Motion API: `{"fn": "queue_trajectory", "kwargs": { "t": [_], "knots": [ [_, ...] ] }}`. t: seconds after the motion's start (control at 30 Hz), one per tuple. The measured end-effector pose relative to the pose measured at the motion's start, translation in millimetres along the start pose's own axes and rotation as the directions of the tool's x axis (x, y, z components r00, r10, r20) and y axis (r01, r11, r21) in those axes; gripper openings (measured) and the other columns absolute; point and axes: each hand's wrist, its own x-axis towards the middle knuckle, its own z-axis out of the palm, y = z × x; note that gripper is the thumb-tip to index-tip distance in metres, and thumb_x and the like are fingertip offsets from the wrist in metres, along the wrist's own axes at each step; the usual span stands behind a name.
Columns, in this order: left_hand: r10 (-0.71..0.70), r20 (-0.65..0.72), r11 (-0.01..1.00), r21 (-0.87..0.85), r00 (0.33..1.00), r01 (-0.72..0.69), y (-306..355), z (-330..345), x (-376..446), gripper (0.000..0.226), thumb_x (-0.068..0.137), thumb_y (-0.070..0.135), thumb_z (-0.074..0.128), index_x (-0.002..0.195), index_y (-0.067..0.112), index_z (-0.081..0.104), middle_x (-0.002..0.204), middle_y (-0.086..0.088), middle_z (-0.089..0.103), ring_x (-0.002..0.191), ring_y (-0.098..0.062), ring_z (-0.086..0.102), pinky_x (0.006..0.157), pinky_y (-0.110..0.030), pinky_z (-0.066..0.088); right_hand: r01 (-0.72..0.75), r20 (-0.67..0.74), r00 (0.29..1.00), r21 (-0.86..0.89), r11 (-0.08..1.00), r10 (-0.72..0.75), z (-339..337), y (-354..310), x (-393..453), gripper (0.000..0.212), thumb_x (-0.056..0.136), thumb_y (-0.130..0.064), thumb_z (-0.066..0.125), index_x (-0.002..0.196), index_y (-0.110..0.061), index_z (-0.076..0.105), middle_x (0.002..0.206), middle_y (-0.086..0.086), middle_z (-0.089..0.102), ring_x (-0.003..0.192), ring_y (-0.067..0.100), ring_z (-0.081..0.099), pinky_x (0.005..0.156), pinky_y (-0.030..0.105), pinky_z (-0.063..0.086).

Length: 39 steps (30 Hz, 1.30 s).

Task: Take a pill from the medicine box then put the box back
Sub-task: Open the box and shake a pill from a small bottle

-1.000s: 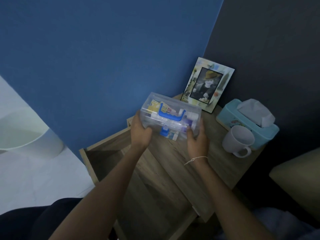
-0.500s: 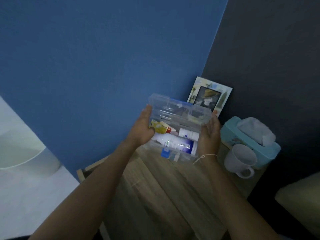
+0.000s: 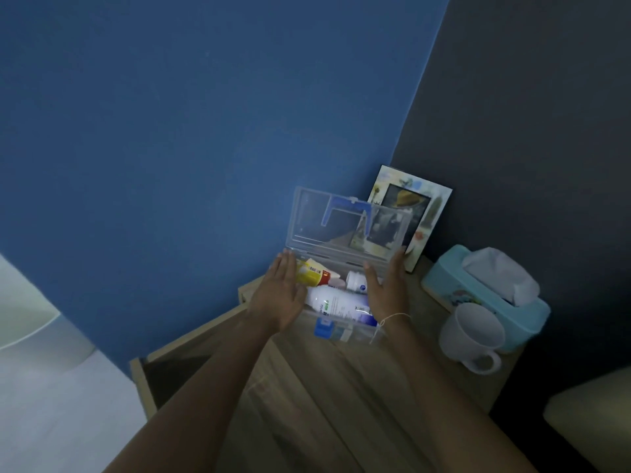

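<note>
Two flat hands, left hand [image 3: 280, 295], right hand [image 3: 388, 292], fingers spread, flanking open medicine box [image 3: 345, 264]

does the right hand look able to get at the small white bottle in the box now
Probably yes: the lid stands open, the small white bottle lies uncovered on top, and the right hand is flat at that end.

Dimly lit room corner. A blue wall [image 3: 191, 138] is met at the right by a dark grey wall [image 3: 532, 124]. A wooden bedside table [image 3: 341, 397] is set into the corner, its drawer [image 3: 160, 367] pulled open at the left. A picture frame [image 3: 426, 213], a tissue box [image 3: 485, 298] and a white mug [image 3: 473, 336] are borne on the top. Pale floor [image 3: 58, 411] is seen at the lower left, a cushioned edge [image 3: 590, 425] at the lower right.
</note>
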Motion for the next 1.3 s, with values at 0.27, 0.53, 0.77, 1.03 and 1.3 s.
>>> {"fn": "queue_trajectory", "kwargs": {
  "t": [0.27, 0.53, 0.77, 1.03, 1.3],
  "knots": [
    [-0.009, -0.008, 0.986, 0.163, 1.0, 0.011, 3.0, 1.2, -4.9, 0.059, 0.102, 0.028, 0.022, 0.148, 0.0, -0.002, 0.16, -0.017, -0.004, 0.148, -0.025, -0.005, 0.115, -0.025, -0.009, -0.14, 0.146, 0.981, 0.054, 0.989, 0.131, -2.1, -1.5, -2.5, 0.085, 0.092, -0.058, 0.04, 0.15, -0.025, -0.013, 0.162, 0.001, 0.005, 0.145, 0.025, 0.02, 0.115, 0.036, 0.021],
    [-0.016, 0.032, 0.987, 0.162, 0.999, 0.011, 3.0, 0.1, -5.4, 0.059, 0.102, 0.032, 0.019, 0.148, 0.002, -0.003, 0.16, -0.015, -0.005, 0.148, -0.023, -0.007, 0.113, -0.024, -0.01, -0.143, 0.088, 0.987, 0.085, 0.986, 0.136, -6.2, 5.4, -22.1, 0.076, 0.091, -0.063, 0.033, 0.152, -0.03, 0.001, 0.159, 0.0, 0.02, 0.138, 0.026, 0.037, 0.107, 0.036, 0.035],
    [-0.02, 0.036, 0.992, 0.126, 0.999, 0.015, 2.0, 0.0, -5.7, 0.06, 0.101, 0.032, 0.02, 0.149, 0.004, -0.002, 0.16, -0.013, -0.004, 0.148, -0.023, -0.008, 0.116, -0.027, -0.006, 0.069, 0.106, 0.993, -0.102, 0.992, -0.058, -6.6, 18.7, -55.8, 0.072, 0.093, -0.058, 0.03, 0.151, -0.028, 0.0, 0.159, 0.004, 0.021, 0.13, 0.024, 0.047, 0.104, 0.037, 0.043],
    [0.17, -0.099, 0.981, 0.111, 0.981, -0.158, 25.5, -19.5, 14.5, 0.036, 0.099, 0.021, 0.041, 0.132, 0.013, 0.051, 0.138, -0.012, 0.052, 0.133, -0.031, 0.038, 0.115, -0.045, 0.025, 0.172, -0.038, 0.981, -0.281, 0.944, -0.19, -3.9, 56.5, -106.0, 0.07, 0.092, -0.056, 0.019, 0.148, -0.021, -0.003, 0.158, -0.003, -0.005, 0.147, 0.014, 0.002, 0.119, 0.038, 0.015],
    [0.186, 0.128, 0.983, -0.033, 0.974, -0.183, 49.4, -15.8, 46.5, 0.03, 0.085, 0.025, 0.066, 0.112, 0.014, 0.069, 0.121, -0.008, 0.067, 0.114, -0.024, 0.058, 0.084, -0.022, 0.039, 0.025, 0.096, 0.995, -0.544, 0.839, 0.033, -3.8, 85.9, -146.9, 0.083, 0.083, -0.073, -0.001, 0.143, -0.019, -0.018, 0.159, 0.005, -0.014, 0.146, 0.016, -0.011, 0.12, 0.037, 0.001]
  ]
}}
